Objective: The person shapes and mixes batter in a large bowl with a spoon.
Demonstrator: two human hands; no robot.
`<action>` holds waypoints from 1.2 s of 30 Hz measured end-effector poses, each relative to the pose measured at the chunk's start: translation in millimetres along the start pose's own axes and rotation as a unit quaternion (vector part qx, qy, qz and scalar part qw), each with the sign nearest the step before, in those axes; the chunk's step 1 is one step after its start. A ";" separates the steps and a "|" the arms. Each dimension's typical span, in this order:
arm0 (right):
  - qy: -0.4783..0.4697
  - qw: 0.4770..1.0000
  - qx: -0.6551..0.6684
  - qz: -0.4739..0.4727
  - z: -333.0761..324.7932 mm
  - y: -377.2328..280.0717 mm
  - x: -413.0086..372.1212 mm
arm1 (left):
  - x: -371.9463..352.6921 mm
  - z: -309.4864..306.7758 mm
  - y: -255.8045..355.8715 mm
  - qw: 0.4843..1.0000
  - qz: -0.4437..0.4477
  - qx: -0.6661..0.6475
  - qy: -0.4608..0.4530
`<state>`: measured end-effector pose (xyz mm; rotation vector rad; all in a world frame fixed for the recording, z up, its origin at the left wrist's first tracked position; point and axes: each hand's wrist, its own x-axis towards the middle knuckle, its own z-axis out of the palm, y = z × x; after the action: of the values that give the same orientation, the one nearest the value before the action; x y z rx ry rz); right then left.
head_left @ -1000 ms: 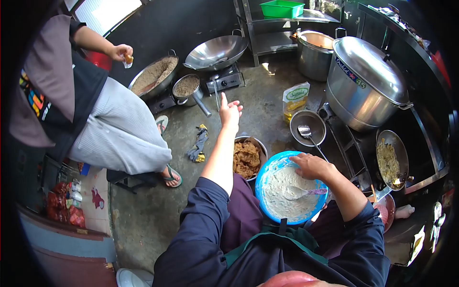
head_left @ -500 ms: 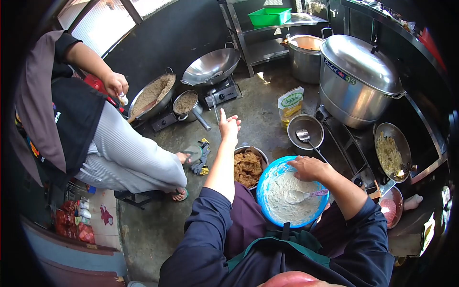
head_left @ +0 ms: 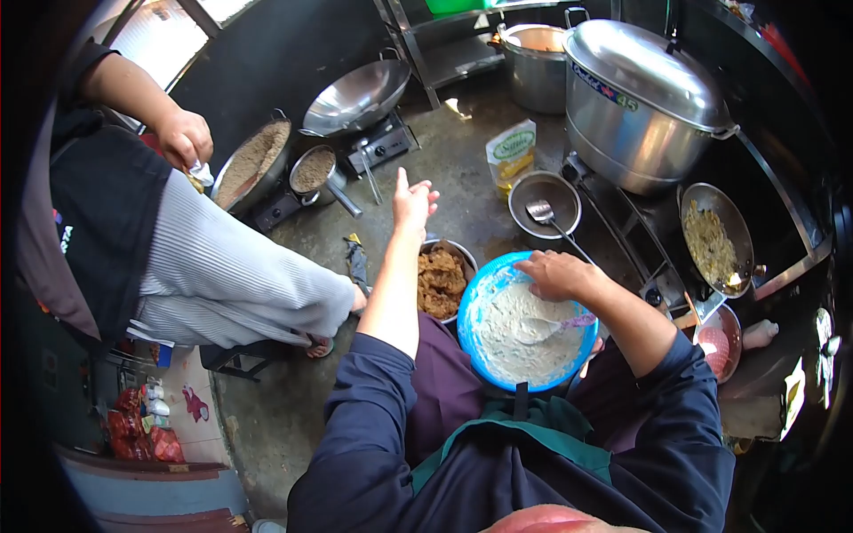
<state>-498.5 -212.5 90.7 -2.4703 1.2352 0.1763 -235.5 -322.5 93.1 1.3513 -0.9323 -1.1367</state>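
Where the right hand (head_left: 555,274) rests: on the far rim of the blue bowl (head_left: 466,306), fingers bent over the edge; whether they actually grip it cannot be told.
Left hand (head_left: 410,202): raised over the floor (head_left: 462,200), open with fingers spread, holding nothing.
Blue bowl: on the person's lap, holding pale batter (head_left: 511,342), with a spoon (head_left: 544,332) lying in it, untouched.
Tight edges: a pot of fried pieces (head_left: 464,259) sits just beside the bowl's left rim, and a metal bowl (head_left: 526,191) with a ladle (head_left: 542,213) stands near, beyond the right hand.
Open room: bare floor between the left hand, the oil pouch (head_left: 511,153) and the wok (head_left: 355,93).
Other person: seated on the left, knee near the left forearm, hand (head_left: 185,138) on something too small to make out.
Cut off: the big lidded pot (head_left: 640,102) and frying pan (head_left: 715,240) crowd the right; beyond them the dark frame edge hides the rest.
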 end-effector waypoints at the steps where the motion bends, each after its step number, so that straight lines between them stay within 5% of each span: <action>1: 0.002 1.000 0.001 -0.003 1.6 1.3 0.4 | 0.2 -0.4 0.5 1.000 -0.001 0.000 -0.001; 22: -0.030 0.999 -0.020 0.016 14.8 2.3 9.5 | -23.1 17.2 8.6 0.998 0.034 0.019 -0.053; 28: -0.069 0.990 -0.002 0.126 -5.6 6.7 5.6 | -32.1 36.2 -4.1 0.975 0.140 0.127 -0.113; 31: 0.018 0.983 0.003 0.185 -30.9 16.6 -20.6 | -42.9 46.6 -4.2 0.927 0.205 0.285 -0.132; 36: 0.129 0.960 0.042 0.247 -42.6 34.3 -100.0 | -79.6 70.9 -3.8 0.860 0.303 0.333 -0.241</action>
<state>-588.7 -172.9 148.0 -2.1160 1.9146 -0.0745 -323.1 -262.4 102.1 1.1393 -2.0960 -0.6649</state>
